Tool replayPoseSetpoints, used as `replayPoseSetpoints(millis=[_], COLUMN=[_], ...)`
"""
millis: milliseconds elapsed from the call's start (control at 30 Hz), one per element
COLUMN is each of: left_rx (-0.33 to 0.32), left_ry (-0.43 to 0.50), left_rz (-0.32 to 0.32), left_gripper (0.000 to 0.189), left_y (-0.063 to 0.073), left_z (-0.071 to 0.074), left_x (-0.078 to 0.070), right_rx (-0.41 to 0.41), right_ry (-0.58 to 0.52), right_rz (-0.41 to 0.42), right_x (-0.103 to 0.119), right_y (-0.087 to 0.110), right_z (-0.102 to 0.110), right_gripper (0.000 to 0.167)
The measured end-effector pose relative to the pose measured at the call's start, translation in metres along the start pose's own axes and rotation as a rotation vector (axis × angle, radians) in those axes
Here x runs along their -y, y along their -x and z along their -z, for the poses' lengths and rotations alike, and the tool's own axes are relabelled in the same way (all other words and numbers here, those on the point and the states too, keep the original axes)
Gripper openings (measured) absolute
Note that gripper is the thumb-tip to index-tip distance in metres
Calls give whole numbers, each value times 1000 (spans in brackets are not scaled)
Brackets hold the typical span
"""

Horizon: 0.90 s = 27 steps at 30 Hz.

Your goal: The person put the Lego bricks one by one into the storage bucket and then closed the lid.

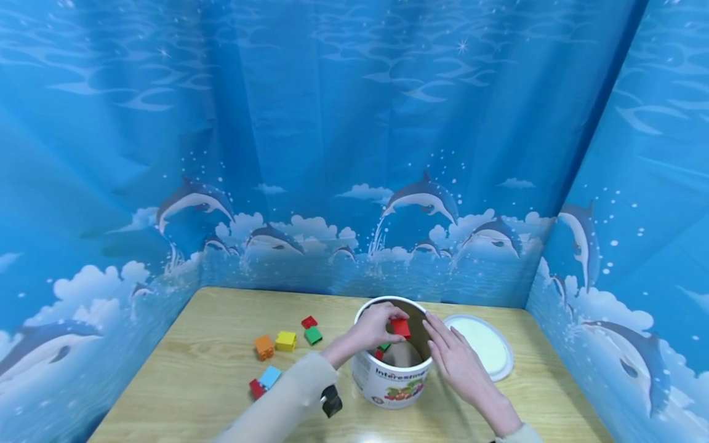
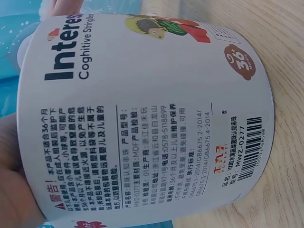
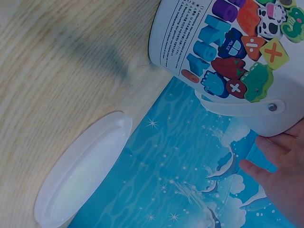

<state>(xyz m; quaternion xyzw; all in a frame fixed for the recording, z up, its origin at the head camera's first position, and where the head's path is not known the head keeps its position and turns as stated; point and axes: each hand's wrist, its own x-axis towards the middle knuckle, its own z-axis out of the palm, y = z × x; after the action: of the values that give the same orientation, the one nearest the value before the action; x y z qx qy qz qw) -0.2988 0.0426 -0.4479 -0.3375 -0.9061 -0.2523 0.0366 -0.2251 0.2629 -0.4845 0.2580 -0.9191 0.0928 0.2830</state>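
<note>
A white printed bucket (image 1: 390, 384) stands upright on the wooden table, its open top facing up. My left hand (image 1: 372, 326) reaches over the rim and pinches a red toy brick (image 1: 400, 328) inside the mouth. Beneath it, a green brick (image 1: 384, 347) and another red piece (image 1: 379, 354) show within the bucket. My right hand (image 1: 456, 363) lies against the right side of the rim with its fingers straight. In the left wrist view the bucket's label (image 2: 156, 142) hides most of the left hand. The right wrist view shows the right hand (image 3: 280, 171) at the bucket's edge, below the handle (image 3: 242, 105).
Left of the bucket lie loose bricks: orange (image 1: 264, 347), yellow (image 1: 286, 341), green (image 1: 312, 335), red (image 1: 309, 322), and a light blue one (image 1: 270, 376) beside a dark red one (image 1: 257, 389). A white round lid (image 1: 487, 347) rests to the right. Dolphin-print curtains (image 1: 343, 154) surround the table.
</note>
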Motion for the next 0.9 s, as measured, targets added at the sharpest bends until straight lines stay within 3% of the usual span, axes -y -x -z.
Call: replayPoseSetpoints(millis=[200, 400, 567, 900], left_rx=[2, -50, -94, -251], left_ry=[24, 145, 304, 447], left_rz=[13, 55, 86, 47], left_gripper=[50, 41, 36, 33], left_y=[0, 6, 11, 35], left_z=[-2, 3, 12, 42], left_x=[0, -1, 1, 21], right_rx=[-2, -2, -7, -21], right_ry=[4, 3, 3, -1], right_rz=[3, 5, 7, 17], right_x=[0, 1, 1, 2], right_y=[0, 0, 1, 1], right_z=[0, -1, -1, 0], right_gripper=[44, 43, 43, 41])
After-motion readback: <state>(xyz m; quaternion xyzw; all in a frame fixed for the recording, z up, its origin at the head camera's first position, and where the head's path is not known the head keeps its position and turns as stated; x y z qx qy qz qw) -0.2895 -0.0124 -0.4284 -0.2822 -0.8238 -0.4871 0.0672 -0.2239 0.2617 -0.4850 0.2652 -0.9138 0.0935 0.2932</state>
